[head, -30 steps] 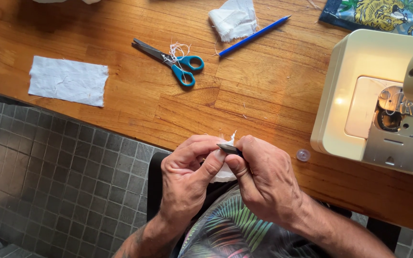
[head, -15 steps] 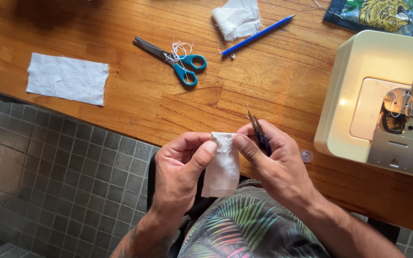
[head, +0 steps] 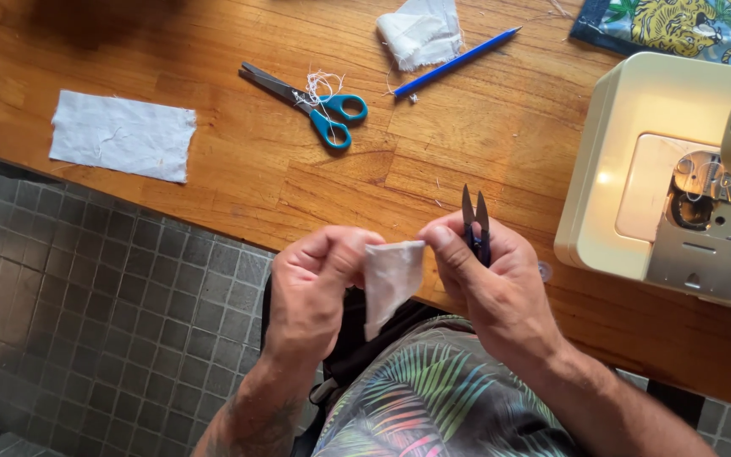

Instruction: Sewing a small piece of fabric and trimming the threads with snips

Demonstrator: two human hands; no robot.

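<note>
A small white fabric piece [head: 391, 279] hangs between both hands above the near table edge. My left hand [head: 319, 292] pinches its left top corner, and the thumb and forefinger of my right hand [head: 488, 283] pinch the right top corner. My right hand also holds dark thread snips [head: 475, 222], blades pointing up and away from me. Blue-handled scissors [head: 310, 104] lie further back on the wooden table [head: 213, 169], with loose white thread on them.
A cream sewing machine [head: 670, 178] with its light on stands at the right. A white cloth rectangle [head: 122, 135] lies at the left. A crumpled white cloth [head: 420, 32], a blue pencil [head: 457, 61] and printed fabric [head: 678, 25] lie at the back. Grey tiled floor lies below.
The fabric was bunched between both hands and is now unfolded and hanging flat. The snips have come into view, blades up, in my right hand.
</note>
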